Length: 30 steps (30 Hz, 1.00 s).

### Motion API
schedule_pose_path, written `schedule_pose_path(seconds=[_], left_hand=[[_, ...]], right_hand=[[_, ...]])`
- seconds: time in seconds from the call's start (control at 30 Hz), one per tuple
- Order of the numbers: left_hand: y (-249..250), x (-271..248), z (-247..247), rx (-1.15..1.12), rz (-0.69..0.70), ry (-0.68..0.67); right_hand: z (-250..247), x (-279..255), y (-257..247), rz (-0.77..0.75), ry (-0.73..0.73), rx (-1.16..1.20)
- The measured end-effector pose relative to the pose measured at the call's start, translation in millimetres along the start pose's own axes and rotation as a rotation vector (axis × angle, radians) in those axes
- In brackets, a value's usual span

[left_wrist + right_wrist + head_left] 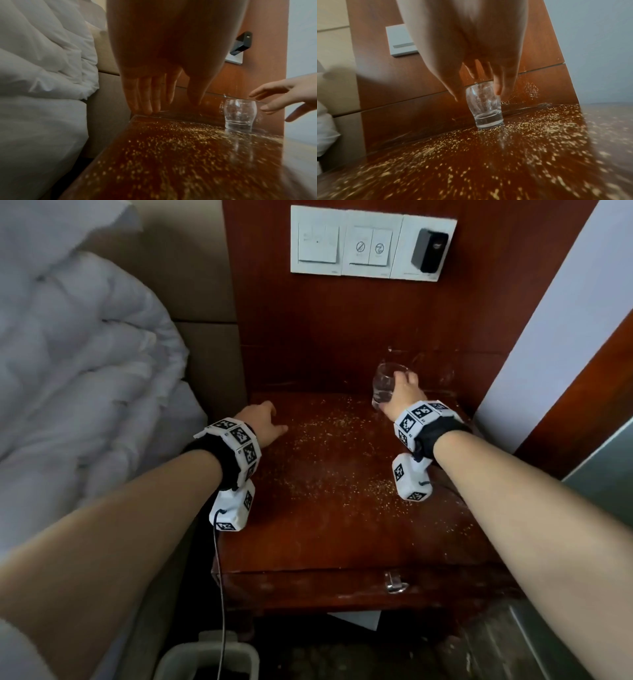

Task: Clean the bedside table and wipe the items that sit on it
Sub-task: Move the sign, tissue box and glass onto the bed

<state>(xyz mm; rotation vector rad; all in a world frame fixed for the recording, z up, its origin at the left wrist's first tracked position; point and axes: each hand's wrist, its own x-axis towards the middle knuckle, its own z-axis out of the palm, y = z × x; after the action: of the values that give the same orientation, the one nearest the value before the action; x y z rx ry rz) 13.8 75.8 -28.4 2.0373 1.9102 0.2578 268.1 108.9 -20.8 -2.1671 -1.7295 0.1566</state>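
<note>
A drinking glass [384, 385] stands upright at the bedside table's [325, 542] back right corner, between the right hand's [404, 392] spread, unclosed thumb and fingers; the left hand [263, 422] lies slack, well apart.

Bedside table [342, 542]: dark red-brown wood, glossy top. I find yellowish crumbs [373, 486] scattered over most of the surface, from nine o'clock through centre to four o'clock. One clear glass [383, 381] is at two o'clock, near the back edge.

Bedside table [342, 542]: crumbs [325, 428] scattered across top. Glass [385, 385], back right, right hand [406, 393] at it. Left hand [262, 422], back left.
</note>
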Motion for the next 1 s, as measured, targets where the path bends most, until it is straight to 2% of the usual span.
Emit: schedule_pose_path(seconds=[0.17, 0.27, 0.47, 0.63, 0.8, 1.0], left_hand=[[-7.2, 11.0, 0.3, -0.015, -0.005, 0.009], [-12.6, 13.9, 0.4, -0.02, -0.004, 0.022], [-15.6, 10.2, -1.9, -0.04, 0.013, 0.019], [-5.5, 0.5, -13.3, -0.081, 0.051, 0.063], [17.1, -17.0, -26.6, -0.257, 0.108, 0.099], [34.4, -52.0, -32.7, -0.498, 0.152, 0.085]], right_hand=[[6.7, 16.6, -3.9, -0.028, -0.071, -0.039], [6.1, 17.6, -6.8, -0.03, -0.062, -0.085], [-3.5, 13.2, -3.7, -0.022, 0.069, -0.121], [-24.6, -0.9, -12.1, -0.153, 0.031, -0.087], [-43.1, -25.2, -32.2, -0.304, 0.013, 0.02], [-70.5, -78.7, -65.9, -0.485, -0.04, 0.29]])
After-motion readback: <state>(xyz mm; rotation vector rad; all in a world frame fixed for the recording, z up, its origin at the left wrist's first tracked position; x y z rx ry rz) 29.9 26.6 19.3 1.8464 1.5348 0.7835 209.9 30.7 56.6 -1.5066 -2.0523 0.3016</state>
